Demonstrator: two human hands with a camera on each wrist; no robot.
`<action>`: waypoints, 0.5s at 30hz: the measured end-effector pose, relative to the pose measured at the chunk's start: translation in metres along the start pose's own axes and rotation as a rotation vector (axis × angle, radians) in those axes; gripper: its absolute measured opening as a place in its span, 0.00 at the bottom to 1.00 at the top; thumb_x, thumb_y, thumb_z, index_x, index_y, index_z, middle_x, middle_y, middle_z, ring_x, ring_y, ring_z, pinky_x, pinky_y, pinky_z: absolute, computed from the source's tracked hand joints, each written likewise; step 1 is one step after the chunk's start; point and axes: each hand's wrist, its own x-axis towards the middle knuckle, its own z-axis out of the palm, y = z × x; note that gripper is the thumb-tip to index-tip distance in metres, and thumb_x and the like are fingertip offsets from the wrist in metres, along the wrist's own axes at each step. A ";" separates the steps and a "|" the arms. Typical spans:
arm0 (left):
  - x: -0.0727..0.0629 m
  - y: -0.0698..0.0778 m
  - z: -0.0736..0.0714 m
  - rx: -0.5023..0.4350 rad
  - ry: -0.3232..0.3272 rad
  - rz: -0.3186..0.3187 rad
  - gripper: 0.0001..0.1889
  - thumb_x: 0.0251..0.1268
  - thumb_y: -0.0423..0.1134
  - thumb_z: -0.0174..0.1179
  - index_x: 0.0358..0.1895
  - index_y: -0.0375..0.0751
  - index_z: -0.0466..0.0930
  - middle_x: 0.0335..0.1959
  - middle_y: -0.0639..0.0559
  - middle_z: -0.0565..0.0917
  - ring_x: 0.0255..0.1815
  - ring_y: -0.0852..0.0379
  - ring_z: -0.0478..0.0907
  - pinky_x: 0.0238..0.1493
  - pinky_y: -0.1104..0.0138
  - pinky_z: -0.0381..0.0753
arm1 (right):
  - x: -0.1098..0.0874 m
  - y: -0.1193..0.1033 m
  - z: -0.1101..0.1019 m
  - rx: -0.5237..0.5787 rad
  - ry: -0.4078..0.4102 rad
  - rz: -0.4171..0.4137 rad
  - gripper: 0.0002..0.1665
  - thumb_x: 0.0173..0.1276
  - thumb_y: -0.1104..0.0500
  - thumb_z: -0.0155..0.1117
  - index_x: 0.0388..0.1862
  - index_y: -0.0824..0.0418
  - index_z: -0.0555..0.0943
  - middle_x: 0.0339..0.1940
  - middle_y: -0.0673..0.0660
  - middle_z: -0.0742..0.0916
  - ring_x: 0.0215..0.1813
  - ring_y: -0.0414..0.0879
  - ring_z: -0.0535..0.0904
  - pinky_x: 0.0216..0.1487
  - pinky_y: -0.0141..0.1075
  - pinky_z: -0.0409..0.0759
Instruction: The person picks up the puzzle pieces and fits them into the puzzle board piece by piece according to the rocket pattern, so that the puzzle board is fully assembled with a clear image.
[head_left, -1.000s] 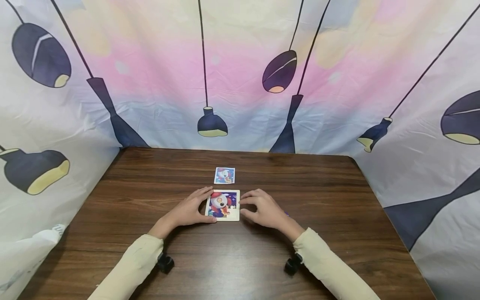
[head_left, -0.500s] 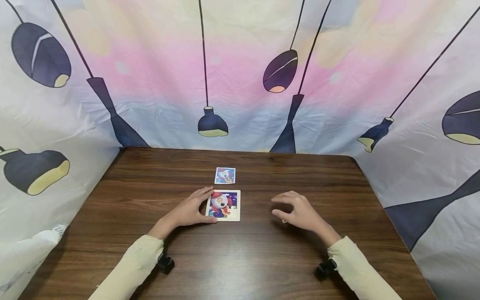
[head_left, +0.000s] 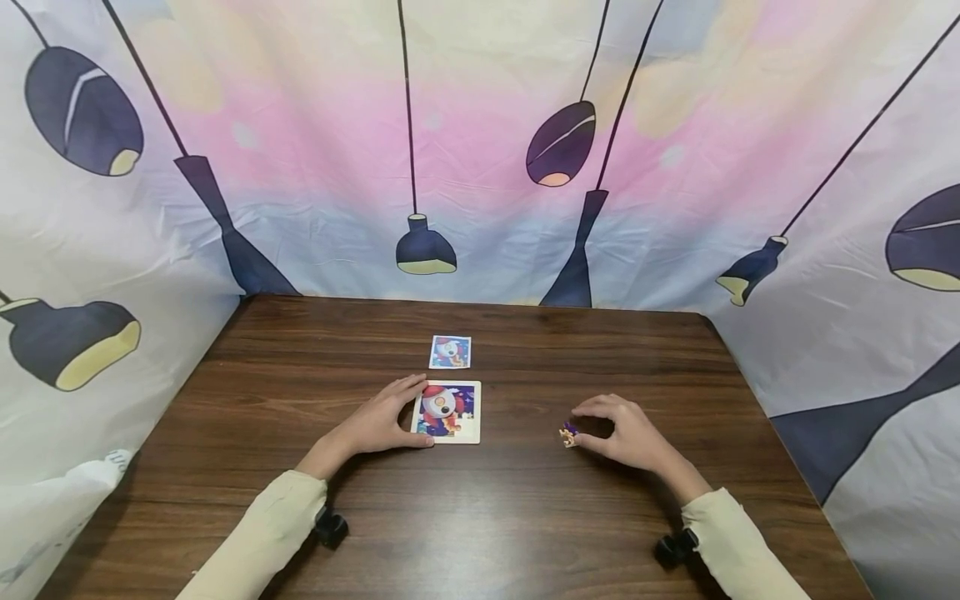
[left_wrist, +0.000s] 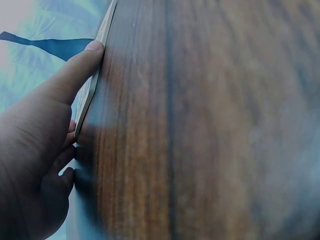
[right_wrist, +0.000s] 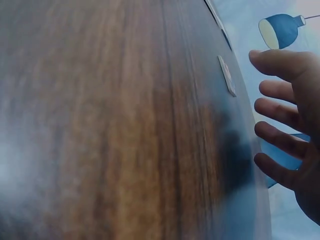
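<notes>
A square jigsaw puzzle board (head_left: 469, 433) with a pale frame lies flat on the table, showing a rocket picture with a bare pale patch at its lower right. My left hand (head_left: 378, 421) holds the board's left side, thumb on the near edge and fingers at the far left corner. In the left wrist view the thumb (left_wrist: 82, 67) presses the board's edge. To the right, loose jigsaw pieces (head_left: 567, 435), purple and yellow, lie close together. Just beside them hovers my right hand (head_left: 630, 433), its fingers spread and holding nothing in the right wrist view.
A small printed card (head_left: 450, 352) with the same rocket picture lies behind the board. The brown wooden table (head_left: 480, 517) meets a curtain (head_left: 315, 167) printed with lamps at the back and sides.
My right hand has moved right, away from the board's right edge, to the loose pieces, which now show beside it. The left hand and the board have stayed in place.
</notes>
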 end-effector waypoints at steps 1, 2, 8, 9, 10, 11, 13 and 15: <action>0.000 0.000 0.000 0.000 0.001 0.000 0.59 0.50 0.71 0.72 0.80 0.39 0.59 0.82 0.42 0.57 0.82 0.36 0.51 0.73 0.36 0.59 | -0.001 0.000 0.000 -0.006 -0.012 0.007 0.24 0.63 0.45 0.77 0.54 0.54 0.89 0.52 0.50 0.89 0.56 0.50 0.84 0.55 0.53 0.82; 0.000 0.000 0.000 0.000 0.002 -0.001 0.59 0.50 0.71 0.72 0.80 0.39 0.59 0.82 0.42 0.57 0.82 0.36 0.51 0.73 0.37 0.59 | -0.001 0.001 0.000 -0.012 -0.024 0.014 0.24 0.63 0.44 0.77 0.54 0.54 0.89 0.52 0.51 0.88 0.56 0.51 0.83 0.55 0.54 0.82; -0.001 -0.001 0.000 0.001 0.002 -0.003 0.60 0.50 0.71 0.72 0.80 0.40 0.59 0.82 0.42 0.57 0.82 0.36 0.52 0.73 0.37 0.60 | -0.002 0.000 0.000 -0.033 -0.087 0.047 0.25 0.63 0.43 0.76 0.55 0.54 0.89 0.54 0.50 0.88 0.59 0.51 0.82 0.58 0.54 0.80; -0.001 -0.001 0.000 0.003 0.004 -0.001 0.60 0.50 0.71 0.72 0.80 0.39 0.59 0.82 0.42 0.58 0.81 0.36 0.52 0.73 0.36 0.60 | -0.002 0.000 0.000 -0.036 -0.093 0.047 0.25 0.64 0.42 0.76 0.55 0.53 0.88 0.54 0.50 0.88 0.59 0.51 0.82 0.59 0.54 0.80; -0.001 -0.001 -0.001 0.001 0.004 -0.003 0.60 0.50 0.70 0.72 0.80 0.39 0.59 0.82 0.42 0.58 0.82 0.36 0.52 0.73 0.36 0.60 | -0.002 0.000 0.000 -0.037 -0.097 0.048 0.26 0.64 0.41 0.75 0.55 0.53 0.88 0.54 0.50 0.87 0.59 0.51 0.82 0.59 0.55 0.79; -0.001 -0.001 -0.001 0.001 0.004 -0.003 0.60 0.50 0.70 0.73 0.80 0.39 0.59 0.82 0.42 0.58 0.82 0.36 0.52 0.73 0.36 0.60 | -0.002 0.000 0.000 -0.039 -0.101 0.047 0.26 0.64 0.41 0.75 0.55 0.53 0.88 0.54 0.50 0.87 0.59 0.51 0.82 0.59 0.55 0.79; -0.001 -0.001 0.000 -0.001 0.004 -0.007 0.59 0.49 0.70 0.73 0.80 0.40 0.59 0.82 0.43 0.57 0.82 0.37 0.52 0.73 0.37 0.60 | -0.002 -0.001 0.000 -0.043 -0.104 0.048 0.26 0.64 0.41 0.75 0.56 0.53 0.88 0.54 0.50 0.87 0.59 0.51 0.81 0.59 0.55 0.79; 0.000 -0.001 0.000 -0.002 0.004 -0.006 0.59 0.50 0.70 0.73 0.80 0.40 0.59 0.82 0.43 0.57 0.82 0.37 0.51 0.74 0.37 0.59 | -0.003 -0.001 0.001 -0.045 -0.103 0.049 0.26 0.64 0.41 0.75 0.56 0.54 0.88 0.54 0.50 0.87 0.59 0.52 0.81 0.58 0.56 0.79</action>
